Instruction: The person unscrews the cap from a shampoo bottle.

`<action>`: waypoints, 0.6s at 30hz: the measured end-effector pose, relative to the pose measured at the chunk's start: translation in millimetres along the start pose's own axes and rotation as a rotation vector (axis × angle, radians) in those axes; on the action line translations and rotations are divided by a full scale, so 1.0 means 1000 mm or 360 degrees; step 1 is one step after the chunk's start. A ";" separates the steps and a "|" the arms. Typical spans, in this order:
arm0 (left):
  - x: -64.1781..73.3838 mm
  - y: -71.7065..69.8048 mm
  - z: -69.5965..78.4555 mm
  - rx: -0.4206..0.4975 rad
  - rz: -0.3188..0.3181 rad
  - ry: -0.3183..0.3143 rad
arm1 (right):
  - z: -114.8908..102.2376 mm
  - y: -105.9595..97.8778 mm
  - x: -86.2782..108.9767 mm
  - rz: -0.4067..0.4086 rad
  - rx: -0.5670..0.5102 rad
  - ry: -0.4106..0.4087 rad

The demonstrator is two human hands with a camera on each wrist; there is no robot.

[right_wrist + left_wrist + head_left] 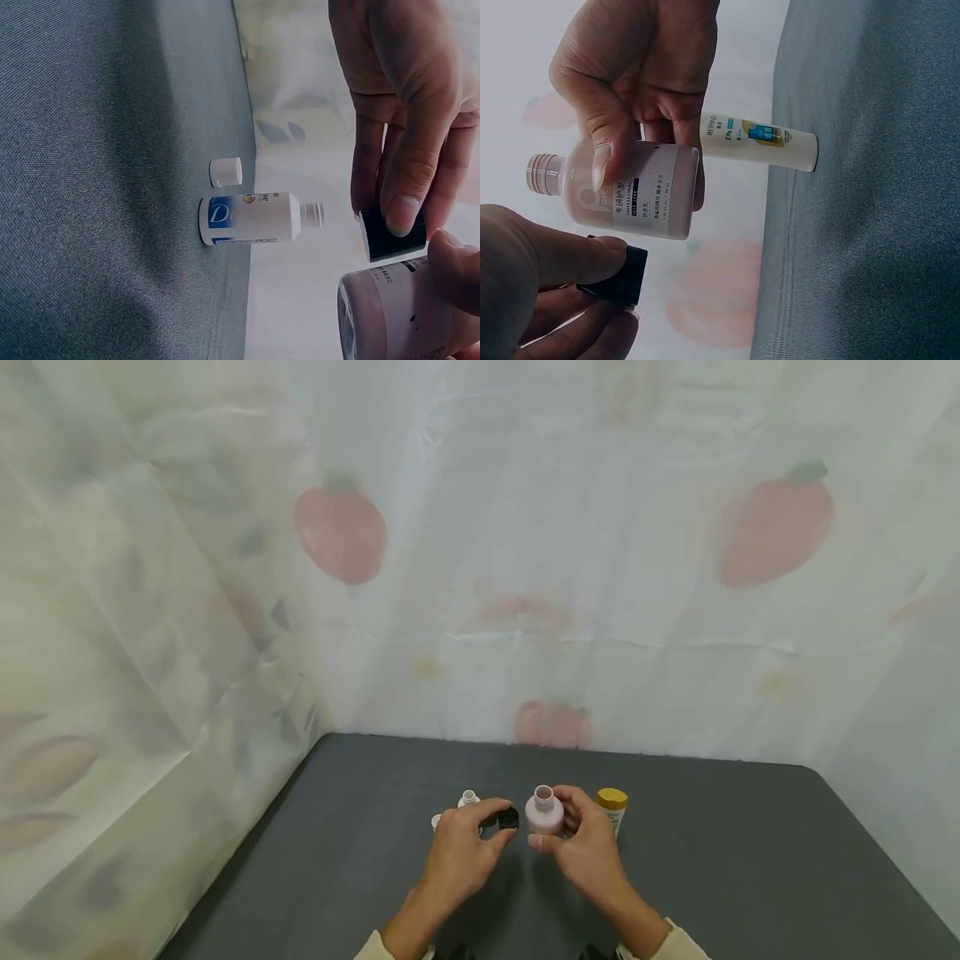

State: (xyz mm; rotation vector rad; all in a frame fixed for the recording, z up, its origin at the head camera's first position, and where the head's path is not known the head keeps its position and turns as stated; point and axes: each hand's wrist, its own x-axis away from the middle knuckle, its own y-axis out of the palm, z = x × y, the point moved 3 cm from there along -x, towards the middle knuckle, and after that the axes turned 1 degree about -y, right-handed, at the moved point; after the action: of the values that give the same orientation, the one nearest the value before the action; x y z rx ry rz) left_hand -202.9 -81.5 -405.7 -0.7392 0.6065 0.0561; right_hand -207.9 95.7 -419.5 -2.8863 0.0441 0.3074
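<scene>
My left hand (461, 852) pinches a black cap (622, 277) between thumb and fingers. My right hand (588, 843) grips a pale pink bottle (637, 187) by its body, thumb across the label. The bottle's threaded neck (544, 174) is bare. In the head view the bottle stands upright in the hand, with the cap just to its left, apart from it. Both are held up over the dark table. The right wrist view shows the cap (391, 234) close beside the bottle (397, 311).
Behind my left hand stands an uncapped white bottle (255, 219) with a blue label, a white cap (226, 172) beside it. A white bottle with a yellow cap (612, 798) stands beyond my right hand. The grey table (750, 860) meets a fruit-print curtain (480, 527).
</scene>
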 end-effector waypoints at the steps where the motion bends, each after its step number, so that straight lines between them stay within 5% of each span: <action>1: 0.001 0.000 0.000 -0.0001 -0.0004 -0.0003 | 0.000 0.000 0.000 -0.0002 -0.0002 0.0002; 18: 0.005 0.004 -0.008 -0.0009 0.0034 0.0000 | 0.004 0.004 0.001 -0.0013 -0.0011 0.0007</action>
State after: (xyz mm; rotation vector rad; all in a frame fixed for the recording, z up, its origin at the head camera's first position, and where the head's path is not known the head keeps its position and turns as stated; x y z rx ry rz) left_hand -203.5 -84.9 -415.7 -0.7385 0.6142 0.0775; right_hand -207.5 92.6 -424.2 -2.8931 0.0321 0.2999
